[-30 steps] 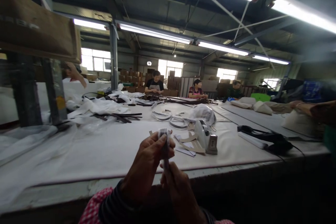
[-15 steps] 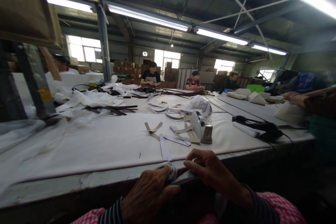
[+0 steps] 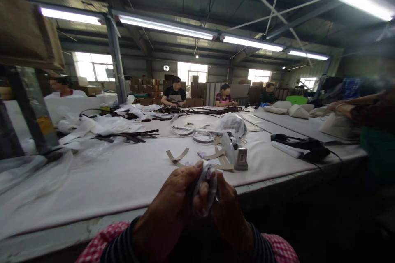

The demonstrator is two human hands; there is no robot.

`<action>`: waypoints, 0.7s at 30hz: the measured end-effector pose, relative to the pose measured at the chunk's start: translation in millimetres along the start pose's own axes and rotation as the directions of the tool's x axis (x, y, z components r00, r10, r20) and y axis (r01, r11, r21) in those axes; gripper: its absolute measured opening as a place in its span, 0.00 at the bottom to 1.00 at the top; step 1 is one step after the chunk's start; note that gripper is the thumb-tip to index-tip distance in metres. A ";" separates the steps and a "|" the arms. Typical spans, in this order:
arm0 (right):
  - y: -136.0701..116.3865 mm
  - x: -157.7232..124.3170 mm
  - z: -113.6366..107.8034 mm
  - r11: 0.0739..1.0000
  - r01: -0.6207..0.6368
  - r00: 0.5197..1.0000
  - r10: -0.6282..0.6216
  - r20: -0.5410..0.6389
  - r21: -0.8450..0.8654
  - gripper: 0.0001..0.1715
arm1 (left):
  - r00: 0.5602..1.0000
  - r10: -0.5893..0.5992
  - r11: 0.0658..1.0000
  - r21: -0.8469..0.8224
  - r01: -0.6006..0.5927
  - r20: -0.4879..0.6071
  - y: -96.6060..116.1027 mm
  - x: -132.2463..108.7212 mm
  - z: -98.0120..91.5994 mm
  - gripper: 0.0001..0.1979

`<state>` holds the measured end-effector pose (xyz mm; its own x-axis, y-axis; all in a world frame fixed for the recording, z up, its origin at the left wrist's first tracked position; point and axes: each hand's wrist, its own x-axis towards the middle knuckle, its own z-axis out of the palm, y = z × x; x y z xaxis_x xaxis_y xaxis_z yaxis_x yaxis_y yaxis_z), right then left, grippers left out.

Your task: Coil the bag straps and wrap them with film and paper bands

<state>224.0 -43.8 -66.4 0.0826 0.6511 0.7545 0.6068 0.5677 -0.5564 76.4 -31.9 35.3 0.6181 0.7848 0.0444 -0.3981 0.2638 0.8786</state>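
Observation:
Both of my hands are together in front of the table's near edge, holding a coiled strap [image 3: 204, 171] in whitish wrapping. My left hand [image 3: 168, 201] grips the coil from the left, thumb on top and some fingers showing through the loop. My right hand [image 3: 230, 203] closes on the coil's right side, its fingertips partly hidden. Just beyond the hands stands a grey tape dispenser [image 3: 235, 152]. Beige strips [image 3: 177, 155] lie left of it, and white paper strips are partly hidden behind my hands.
A white-covered table [image 3: 108, 176] stretches ahead. Further back lie wrapped looped straps [image 3: 183, 129], a clear plastic bag [image 3: 231, 123], dark straps [image 3: 138, 134] and white wrapping [image 3: 98, 127]. At right is a black item [image 3: 296, 144] with a cord. Co-workers [image 3: 175, 92] sit across the table; another person's arm reaches in at right.
My hands have come together and lifted from the table edge, with the coil now between them. My right hand has moved left onto it. The view has shifted slightly.

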 end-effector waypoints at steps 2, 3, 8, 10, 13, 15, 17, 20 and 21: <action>1.8 -5.6 4.7 0.996 -0.078 0.997 0.079 -0.004 0.038 0.22 | 0.997 0.080 0.997 -0.009 -0.080 0.005 6.8 3.1 7.1 0.14; 1.8 -9.9 4.6 0.994 -0.088 0.996 0.087 0.009 0.067 0.23 | 0.990 0.140 0.990 0.012 -0.140 0.010 10.0 5.3 9.2 0.14; -13.7 -28.7 -27.7 0.881 -0.376 0.852 0.207 0.481 0.288 0.22 | 0.833 0.552 0.722 0.525 -0.450 -0.045 7.1 24.4 -7.0 0.10; -21.1 -24.9 -50.8 0.772 -0.567 0.706 0.275 0.652 0.289 0.22 | 0.766 0.641 0.454 0.779 -0.432 0.051 -7.1 30.2 -24.3 0.07; -22.7 -3.7 -82.9 0.707 -0.664 0.628 0.348 0.696 0.245 0.23 | 0.804 0.499 0.123 0.892 -0.435 0.323 -32.7 26.0 -48.1 0.08; -16.9 17.8 -95.9 0.740 -0.647 0.634 0.388 0.669 0.184 0.24 | 0.855 0.348 0.079 0.897 -0.435 0.384 -43.9 14.0 -55.5 0.08; -8.3 41.3 -98.9 0.815 -0.567 0.690 0.393 0.608 0.116 0.25 | 0.895 0.271 0.150 0.903 -0.403 0.354 -44.8 -0.4 -54.8 0.09; 1.2 73.3 -87.9 0.915 -0.396 0.787 0.293 0.543 0.079 0.26 | 0.942 0.229 0.365 0.875 -0.316 0.245 -25.7 -15.1 -42.6 0.13; 1.5 82.2 -82.3 0.940 -0.330 0.816 0.241 0.525 0.083 0.26 | 0.960 0.201 0.452 0.851 -0.268 0.195 -15.2 -16.7 -37.0 0.15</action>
<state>296.8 -30.8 23.4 -0.2018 0.9327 0.2991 0.4780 0.3603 -0.8011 47.0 -28.3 3.6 0.6457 0.6969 0.3120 0.2312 -0.5679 0.7899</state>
